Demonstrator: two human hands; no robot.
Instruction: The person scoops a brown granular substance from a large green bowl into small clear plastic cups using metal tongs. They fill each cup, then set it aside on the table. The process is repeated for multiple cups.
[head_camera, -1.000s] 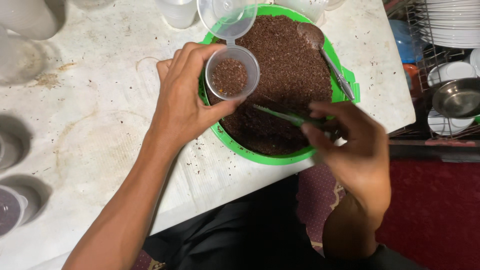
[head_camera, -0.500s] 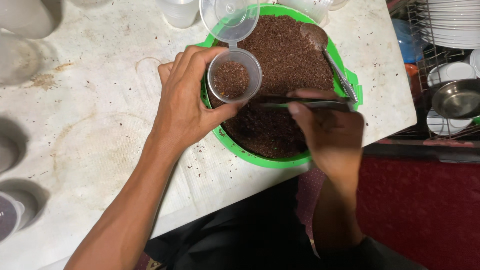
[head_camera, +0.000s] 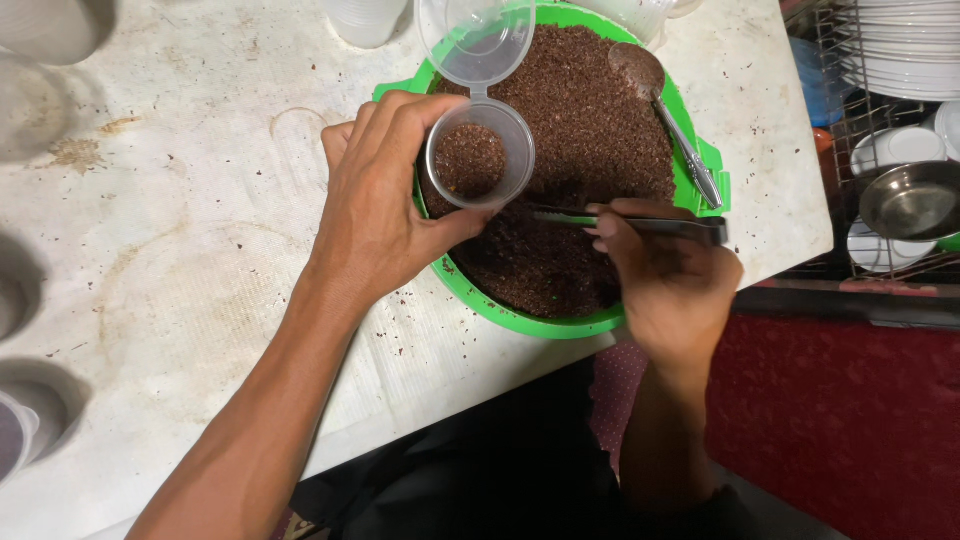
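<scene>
Left hand (head_camera: 385, 215) grips 1 cup (head_camera: 480, 155) (part-filled); right hand (head_camera: 665, 275) pinches spoon (head_camera: 625, 222) over basin (head_camera: 520, 318)

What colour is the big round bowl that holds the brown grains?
Bright green bowl, seen best in the head view, its only view.

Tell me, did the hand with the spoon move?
Yes. The right hand slid left along the green bowl's near rim, bringing its spoon closer to the cup.
</scene>
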